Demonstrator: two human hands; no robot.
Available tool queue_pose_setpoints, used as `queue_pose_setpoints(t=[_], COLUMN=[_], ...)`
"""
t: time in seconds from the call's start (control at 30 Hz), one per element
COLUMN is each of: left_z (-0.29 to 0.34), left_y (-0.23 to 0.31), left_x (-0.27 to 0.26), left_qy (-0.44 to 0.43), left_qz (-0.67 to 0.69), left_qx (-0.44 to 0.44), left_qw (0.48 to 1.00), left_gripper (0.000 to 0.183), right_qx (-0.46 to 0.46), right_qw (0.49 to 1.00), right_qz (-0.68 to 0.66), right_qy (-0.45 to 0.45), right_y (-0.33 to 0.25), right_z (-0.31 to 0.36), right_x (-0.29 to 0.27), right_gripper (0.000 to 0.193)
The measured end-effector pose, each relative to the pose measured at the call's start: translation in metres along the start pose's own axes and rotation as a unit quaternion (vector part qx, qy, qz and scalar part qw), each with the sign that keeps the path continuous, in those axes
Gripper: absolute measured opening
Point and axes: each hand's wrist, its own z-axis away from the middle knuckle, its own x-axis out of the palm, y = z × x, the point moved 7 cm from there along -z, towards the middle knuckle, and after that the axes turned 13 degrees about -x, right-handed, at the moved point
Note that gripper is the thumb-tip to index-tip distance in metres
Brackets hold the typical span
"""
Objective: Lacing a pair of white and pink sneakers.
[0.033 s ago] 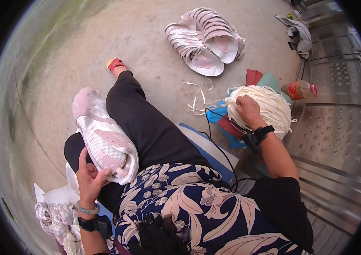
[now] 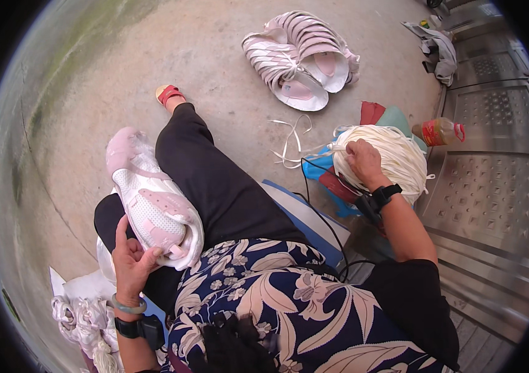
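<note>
Across my left thigh lies a pink and white mesh shoe upper (image 2: 152, 199), with no laces showing in it. My left hand (image 2: 132, 255) grips its heel end, thumb on the edge by the opening and a finger along the side. To my right a big bundle of cream-white shoelaces (image 2: 398, 158) rests on coloured bags. My right hand (image 2: 364, 160) lies over the bundle's left part, fingers curled down onto the laces; the fingertips are partly hidden. A few loose lace ends (image 2: 292, 140) trail from the bundle onto the floor.
Stacked, laced shoe uppers (image 2: 301, 59) stand on the concrete floor ahead. A bottle (image 2: 440, 132) lies by the metal door (image 2: 494, 155) at right. A black cable (image 2: 326, 224) runs beside my right leg. More pale uppers (image 2: 87, 320) sit at lower left.
</note>
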Motion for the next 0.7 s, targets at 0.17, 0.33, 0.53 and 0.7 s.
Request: queue_pose_setpoints(t=[0.17,0.33,0.53,0.7], left_z=[0.002,-0.001,-0.001,-0.004], left_y=[-0.003,-0.007,0.001,0.010], left_x=[0.000,0.000,0.003,-0.002], left_qy=[0.004,-0.013,-0.007,-0.018], left_qz=[0.010,0.015,0.035,-0.028], left_qx=[-0.011,-0.013,-0.012,0.010], left_qw=[1.000,1.000,0.999,0.999], left_gripper=[0.078,0.079,0.080,0.091], right_qx=[0.015,0.073,0.043,-0.085], right_qw=[1.000,0.995,0.997,0.959], right_qz=[0.014,-0.066,-0.032,-0.271], right_qy=[-0.002,0.000,0.054,0.000], right_y=[-0.003,0.010,-0.023,-0.129], right_z=[0.003,0.009,-0.009,-0.056], right_x=[0.001,0.005,-0.034,-0.021], right_gripper=[0.007,0.008,0.007,0.003])
